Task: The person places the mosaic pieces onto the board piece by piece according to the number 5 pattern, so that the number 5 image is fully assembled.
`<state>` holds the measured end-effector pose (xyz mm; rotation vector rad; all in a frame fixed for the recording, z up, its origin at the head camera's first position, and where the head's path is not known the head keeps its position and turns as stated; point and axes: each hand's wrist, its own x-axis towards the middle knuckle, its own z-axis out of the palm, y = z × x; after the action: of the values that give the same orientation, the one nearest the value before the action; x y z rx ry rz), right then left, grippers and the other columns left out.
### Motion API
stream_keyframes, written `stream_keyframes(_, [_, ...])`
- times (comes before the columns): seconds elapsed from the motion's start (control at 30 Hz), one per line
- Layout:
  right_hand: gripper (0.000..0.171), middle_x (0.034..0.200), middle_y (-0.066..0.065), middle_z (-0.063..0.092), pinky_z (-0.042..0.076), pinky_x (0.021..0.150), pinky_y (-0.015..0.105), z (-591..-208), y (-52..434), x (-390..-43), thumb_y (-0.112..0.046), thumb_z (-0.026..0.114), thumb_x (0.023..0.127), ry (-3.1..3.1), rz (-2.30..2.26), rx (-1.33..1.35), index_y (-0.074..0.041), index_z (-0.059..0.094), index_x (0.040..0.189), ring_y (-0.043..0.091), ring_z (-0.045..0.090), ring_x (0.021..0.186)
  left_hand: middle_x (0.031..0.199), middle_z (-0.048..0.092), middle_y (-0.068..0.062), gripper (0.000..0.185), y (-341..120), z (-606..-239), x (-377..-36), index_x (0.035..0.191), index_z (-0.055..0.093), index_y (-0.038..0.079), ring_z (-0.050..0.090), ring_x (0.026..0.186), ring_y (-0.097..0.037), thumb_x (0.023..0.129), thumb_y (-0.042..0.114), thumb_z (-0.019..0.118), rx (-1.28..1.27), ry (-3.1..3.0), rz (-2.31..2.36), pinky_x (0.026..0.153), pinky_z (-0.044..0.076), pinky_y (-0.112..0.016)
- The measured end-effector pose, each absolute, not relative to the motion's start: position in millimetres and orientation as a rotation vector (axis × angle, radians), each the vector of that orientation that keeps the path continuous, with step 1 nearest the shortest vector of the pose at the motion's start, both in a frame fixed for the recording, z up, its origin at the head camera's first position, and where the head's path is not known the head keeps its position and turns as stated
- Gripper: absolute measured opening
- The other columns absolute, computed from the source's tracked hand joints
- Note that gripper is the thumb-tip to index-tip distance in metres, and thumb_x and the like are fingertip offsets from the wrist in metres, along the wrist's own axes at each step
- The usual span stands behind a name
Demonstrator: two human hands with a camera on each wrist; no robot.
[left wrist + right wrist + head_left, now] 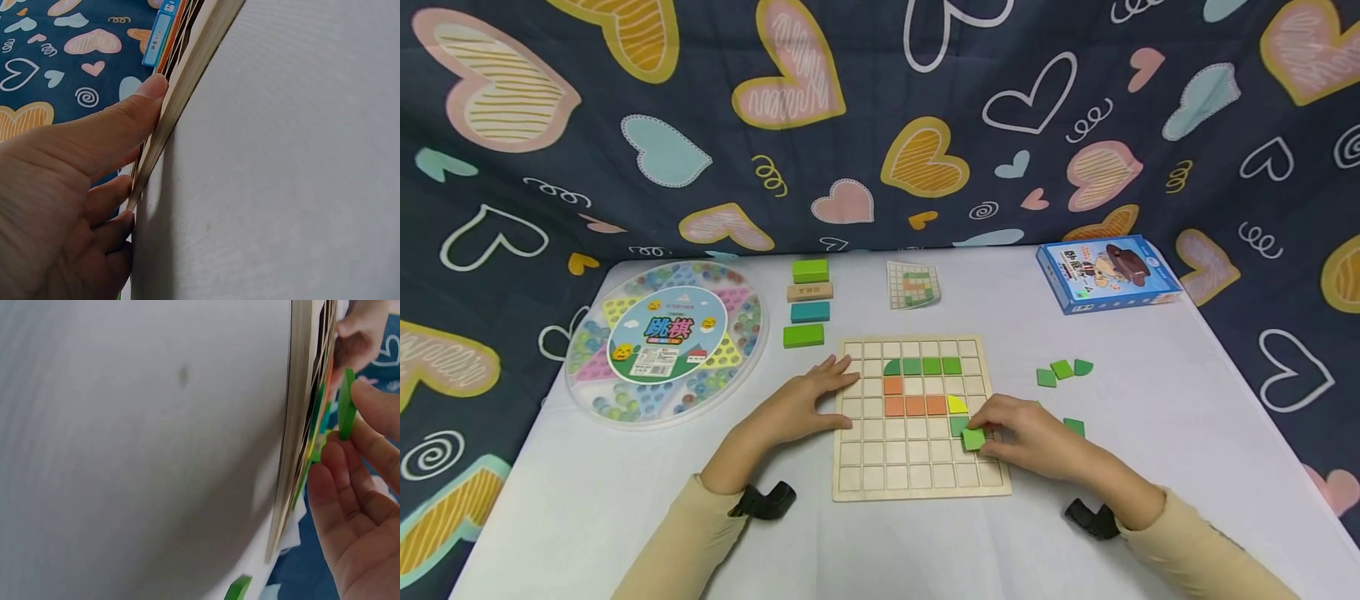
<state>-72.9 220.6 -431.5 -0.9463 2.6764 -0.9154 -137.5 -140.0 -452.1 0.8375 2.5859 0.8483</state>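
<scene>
A wooden grid board (872,479) lies in the middle of the table, with orange, green and yellow tiles set in some squares. Between thumb and fingers my right hand (1030,435) pinches a light green square tile (973,439) over the board's right part. That tile (346,405) stands tilted above the board in the right wrist view. Just up and left of it a darker green tile (958,426) sits below the yellow rounded tile (957,405). My left hand (801,402) rests at the board's left edge, fingers spread, thumb and fingertips touching the rim (164,134).
Loose green tiles (1062,369) lie right of the board. Behind it is a pattern card (913,285); a blue box (1108,273) stands at the back right. Several blocks (810,312) form a column at the back left, beside a round Chinese checkers set (666,342).
</scene>
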Motion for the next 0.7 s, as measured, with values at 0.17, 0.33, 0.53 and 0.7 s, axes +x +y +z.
stream_keyframes(0.17, [0.024,0.097,-0.012,0.06,0.049,0.074,0.02,-432,214,-71,-0.017,0.073,0.082,2.645,-0.897,-0.95,-0.015,0.067,0.106,0.005,0.055,0.085,0.155,0.029,-0.004,0.071,-140,-452,-137,0.14,0.048,0.015,0.019,0.145,-0.031,0.079,0.04,0.074,0.838,2.587,0.85,0.114,0.023,-0.054])
stream_keyframes(0.33, [0.023,0.098,-0.012,0.059,0.048,0.073,0.02,-433,208,-69,-0.02,0.073,0.083,2.667,-0.801,-0.948,-0.016,0.068,0.105,0.003,0.052,0.083,0.155,0.029,-0.004,0.071,-140,-452,-137,0.14,0.048,0.015,0.019,0.145,-0.031,0.079,0.04,0.074,0.84,2.584,0.849,0.113,0.023,-0.054])
stream_keyframes(0.53, [0.023,0.098,-0.01,0.058,0.049,0.073,0.022,-435,204,-69,-0.02,0.073,0.083,2.722,-0.707,-1.055,-0.014,0.069,0.104,0.002,0.05,0.085,0.155,0.028,-0.005,0.072,-140,-453,-137,0.141,0.048,0.015,0.019,0.145,-0.031,0.079,0.04,0.074,0.842,2.586,0.844,0.113,0.023,-0.056])
stream_keyframes(0.7, [0.022,0.097,-0.01,0.057,0.049,0.074,0.023,-437,204,-69,-0.02,0.074,0.082,2.754,-0.675,-1.098,-0.014,0.069,0.103,0.002,0.051,0.085,0.155,0.028,-0.004,0.072,-140,-453,-138,0.141,0.047,0.015,0.019,0.145,-0.031,0.079,0.041,0.074,0.843,2.585,0.841,0.113,0.023,-0.055])
